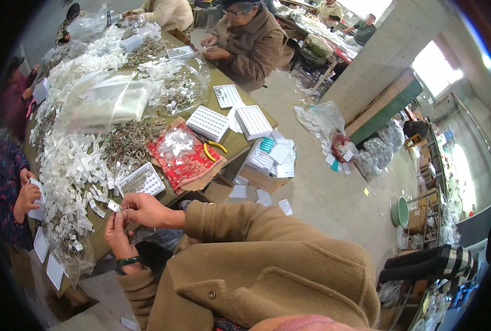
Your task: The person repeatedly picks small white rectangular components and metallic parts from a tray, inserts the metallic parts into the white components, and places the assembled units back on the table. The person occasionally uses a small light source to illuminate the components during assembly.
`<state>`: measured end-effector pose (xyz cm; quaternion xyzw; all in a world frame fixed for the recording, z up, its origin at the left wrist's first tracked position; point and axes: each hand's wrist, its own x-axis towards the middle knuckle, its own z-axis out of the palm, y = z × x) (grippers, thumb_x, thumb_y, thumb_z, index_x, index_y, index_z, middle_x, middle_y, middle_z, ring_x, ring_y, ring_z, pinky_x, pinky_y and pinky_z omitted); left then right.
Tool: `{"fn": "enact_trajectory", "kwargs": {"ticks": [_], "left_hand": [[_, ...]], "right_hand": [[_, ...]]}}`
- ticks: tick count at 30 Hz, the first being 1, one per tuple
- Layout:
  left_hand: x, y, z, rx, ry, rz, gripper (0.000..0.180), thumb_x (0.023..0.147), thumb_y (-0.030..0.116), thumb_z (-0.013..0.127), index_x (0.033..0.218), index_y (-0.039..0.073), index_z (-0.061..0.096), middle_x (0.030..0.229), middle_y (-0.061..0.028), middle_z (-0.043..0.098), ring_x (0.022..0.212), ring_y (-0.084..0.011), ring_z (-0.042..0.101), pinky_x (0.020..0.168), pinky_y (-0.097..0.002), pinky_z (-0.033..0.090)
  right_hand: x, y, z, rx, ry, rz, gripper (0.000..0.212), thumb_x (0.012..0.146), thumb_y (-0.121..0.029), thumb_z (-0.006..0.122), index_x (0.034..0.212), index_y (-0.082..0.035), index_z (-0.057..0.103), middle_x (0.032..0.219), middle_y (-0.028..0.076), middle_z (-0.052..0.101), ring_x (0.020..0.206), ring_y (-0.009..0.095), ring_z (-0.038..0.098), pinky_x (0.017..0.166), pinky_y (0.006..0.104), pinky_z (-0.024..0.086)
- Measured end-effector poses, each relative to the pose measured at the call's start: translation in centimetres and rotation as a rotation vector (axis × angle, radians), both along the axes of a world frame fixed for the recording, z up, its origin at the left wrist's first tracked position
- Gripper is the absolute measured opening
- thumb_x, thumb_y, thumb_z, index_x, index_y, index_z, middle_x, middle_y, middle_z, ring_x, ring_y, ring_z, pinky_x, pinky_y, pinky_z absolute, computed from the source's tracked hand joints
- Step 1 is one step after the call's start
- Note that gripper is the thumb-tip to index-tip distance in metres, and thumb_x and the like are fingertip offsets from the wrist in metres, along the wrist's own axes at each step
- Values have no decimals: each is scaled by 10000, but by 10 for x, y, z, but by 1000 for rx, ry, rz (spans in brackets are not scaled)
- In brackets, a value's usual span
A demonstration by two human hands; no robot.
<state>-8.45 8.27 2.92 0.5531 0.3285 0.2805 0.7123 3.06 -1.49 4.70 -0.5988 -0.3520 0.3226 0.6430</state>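
Note:
My left hand (pixel 117 237), with a dark bracelet (pixel 128 260) at its wrist, and my right hand (pixel 145 210) meet at the table's near edge. Both have their fingers pinched together. A small white card (pixel 113 206) shows at the fingertips; whether a tiny part is on it is too small to make out. Just beyond the hands lies a white compartment tray (pixel 141 180) with small pieces in it. To its left spreads a large heap of small white cards (pixel 71 171).
A red patterned cloth (pixel 180 154) bears a clear bag and yellow-handled pliers (pixel 212 152). White trays (pixel 207 123) are stacked behind. A carton (pixel 264 179) of white sheets stands right of the table. A co-worker (pixel 251 44) sits across; another person's hands (pixel 29 193) work at left.

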Motion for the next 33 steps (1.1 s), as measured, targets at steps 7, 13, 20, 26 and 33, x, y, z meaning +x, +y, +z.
{"fn": "enact_trajectory", "kwargs": {"ticks": [7,13,20,26,33], "left_hand": [[-1,5,-8,36,52,9,203,920,208,619,1023,36,648,776,31,633,618,-27,575,403,-167,323],[-1,5,-8,71,56,37,227,935,181,589,1074,5,627,829,-2,656,610,-45,592,398,-180,350],[2,2,9,-302,-47,169,229,942,188,583,1143,93,636,951,40,655,745,-12,590,439,-120,307],[3,7,13,-637,-133,133,249,931,162,609,1162,70,608,1012,19,672,812,-12,632,460,-100,388],[1,10,14,-886,-245,-54,277,930,188,622,1164,44,586,1060,-19,680,925,-62,667,529,-110,517]], "right_hand": [[3,-6,7,95,274,107,214,793,-79,594,983,13,561,724,99,618,657,187,628,582,351,492],[9,-15,17,35,-505,-104,225,749,-64,607,967,-31,562,758,181,617,692,373,613,607,450,477],[9,-16,22,76,-524,-72,209,766,-60,587,963,-48,518,786,198,602,782,435,585,644,486,461],[9,-25,18,109,-606,-57,185,807,-72,591,966,-50,498,776,167,560,761,405,575,638,467,452],[16,-33,17,62,-785,-93,237,771,-84,597,985,-45,505,873,162,557,846,387,570,709,456,462]]}}
